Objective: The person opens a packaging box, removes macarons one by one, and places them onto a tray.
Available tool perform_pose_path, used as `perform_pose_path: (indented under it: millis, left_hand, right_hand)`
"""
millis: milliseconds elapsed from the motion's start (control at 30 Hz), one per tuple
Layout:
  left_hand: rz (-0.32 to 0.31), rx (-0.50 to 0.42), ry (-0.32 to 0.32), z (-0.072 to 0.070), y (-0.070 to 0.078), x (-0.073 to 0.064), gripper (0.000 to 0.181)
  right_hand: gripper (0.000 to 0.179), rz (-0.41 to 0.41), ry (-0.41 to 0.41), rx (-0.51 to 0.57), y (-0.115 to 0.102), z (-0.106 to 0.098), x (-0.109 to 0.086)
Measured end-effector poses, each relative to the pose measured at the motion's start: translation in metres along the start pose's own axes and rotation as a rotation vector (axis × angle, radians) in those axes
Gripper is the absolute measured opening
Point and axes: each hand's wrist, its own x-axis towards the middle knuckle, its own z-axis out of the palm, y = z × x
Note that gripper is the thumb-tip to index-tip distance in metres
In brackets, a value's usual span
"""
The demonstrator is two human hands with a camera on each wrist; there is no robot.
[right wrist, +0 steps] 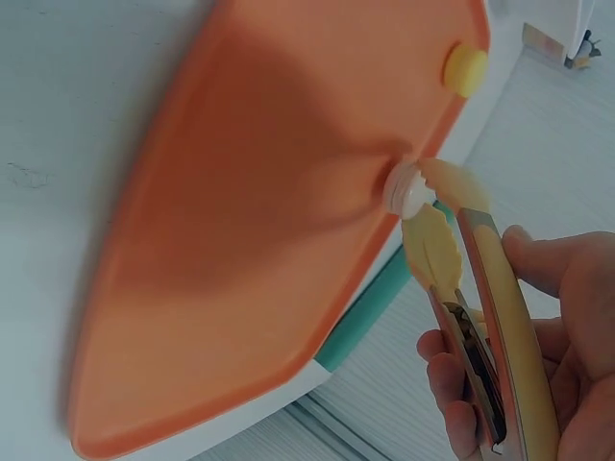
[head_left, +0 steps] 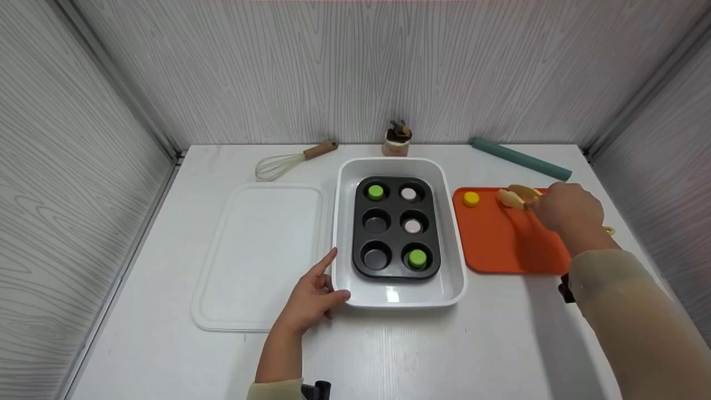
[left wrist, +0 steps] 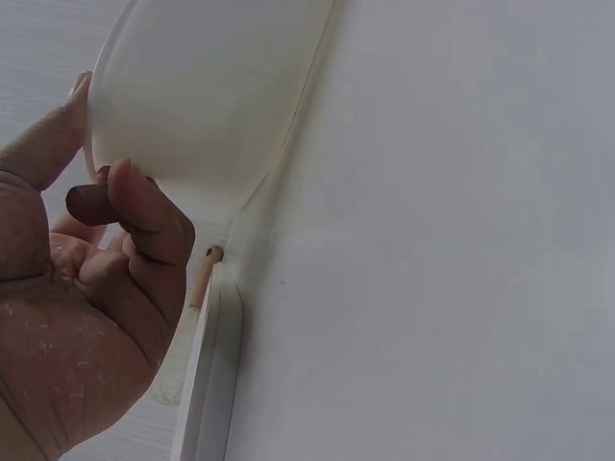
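My left hand (head_left: 308,300) rests at the near left corner of a white tray (head_left: 455,289), index finger straight along its side and thumb at its front rim. Its other fingers curl loosely. Inside stands a dark muffin pan (head_left: 393,228) with green pieces (head_left: 417,258) and pale pink pieces (head_left: 412,226) in some cups. My right hand (head_left: 572,211) grips yellow tongs (right wrist: 514,336) over an orange tray (head_left: 500,239). In the right wrist view, a pale round piece (right wrist: 407,188) sits between the tong tips near that tray's far edge. A yellow piece (head_left: 471,199) lies nearby.
A translucent lid (head_left: 258,261) lies left of the white tray. Along the back are a whisk (head_left: 294,159) with a wooden handle, a small decorated pot (head_left: 396,141) and a green roll (head_left: 522,159). Grey panels (head_left: 389,72) enclose the table.
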Motion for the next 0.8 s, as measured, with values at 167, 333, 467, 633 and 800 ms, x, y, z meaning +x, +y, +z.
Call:
perform_pose_path:
  millis: [167,333,467,633,800]
  left_hand:
    - [-0.002,0.009,0.009,0.001,0.001,0.001,0.096]
    - [-0.004,0.003,0.003,0.0,0.0,0.001,0.096]
    - [0.003,0.014,0.007,-0.002,-0.001,0.0,0.097]
    - [0.013,0.017,0.002,-0.002,-0.004,0.0,0.097]
    - [0.007,0.009,0.002,-0.002,-0.004,0.0,0.097]
  right_hand:
    - [0.06,0.022,-0.019,0.013,0.002,0.003,0.002]
    - [0.064,0.008,0.019,0.026,-0.001,0.001,-0.001]
    - [0.065,-0.027,0.097,0.033,-0.01,-0.002,-0.004]
    - [0.07,-0.019,0.13,0.043,-0.026,-0.004,-0.006]
    - [0.081,-0.026,0.14,0.05,-0.044,-0.007,-0.009]
